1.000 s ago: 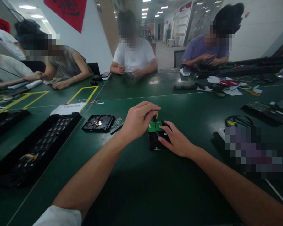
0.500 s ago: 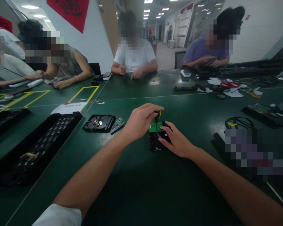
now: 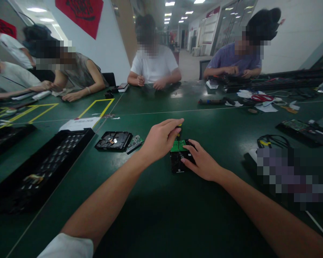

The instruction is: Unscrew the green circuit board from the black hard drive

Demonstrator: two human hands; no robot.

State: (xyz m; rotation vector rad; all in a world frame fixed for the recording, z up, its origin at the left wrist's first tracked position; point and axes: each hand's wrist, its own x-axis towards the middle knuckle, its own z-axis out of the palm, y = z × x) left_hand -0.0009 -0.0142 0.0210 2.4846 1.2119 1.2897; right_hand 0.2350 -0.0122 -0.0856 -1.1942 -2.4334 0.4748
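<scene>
A hard drive (image 3: 178, 165) lies on the green table with its green circuit board (image 3: 179, 144) facing up. My left hand (image 3: 163, 138) is closed around the handle of a small yellow-and-black screwdriver (image 3: 179, 133), held upright with its shaft down on the board. From the right, my right hand (image 3: 203, 161) rests on the drive, fingers apart, thumb and fingertips touching its top. Left of my left hand sit another hard drive (image 3: 114, 141) and a loose circuit board (image 3: 135, 143).
Long black trays (image 3: 47, 161) stand at the left beside a white paper sheet (image 3: 79, 124). A black cable (image 3: 274, 139) and a black device with a circuit board (image 3: 303, 129) lie at the right. Several people work across the table, near a dark cylindrical tool (image 3: 211, 101).
My left fingers have shifted slightly round the screwdriver's handle, covering more of it. My right hand stays on the hard drive.
</scene>
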